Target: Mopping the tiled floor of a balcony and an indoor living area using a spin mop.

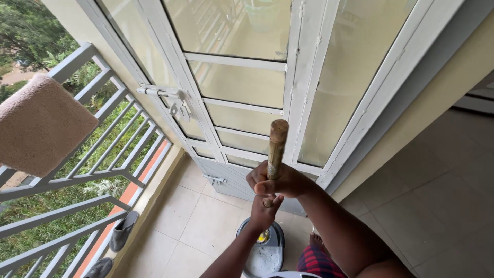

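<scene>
Below the frame's centre, the right hand [280, 181] is clenched around a brown wooden mop handle [277, 146] with the left hand [265, 210] gripping just beneath, above the grey mop bucket [265, 255] at bottom centre, so the mop seems not yet lifted out.

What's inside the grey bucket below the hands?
The grey bucket shows soapy whitish water and a yellow piece near its top. The left hand covers the wooden handle below it, so its lower end stays hidden.

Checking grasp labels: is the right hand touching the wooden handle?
Touching. Head view shows the right hand wrapped around the wooden handle, no gap.
</scene>
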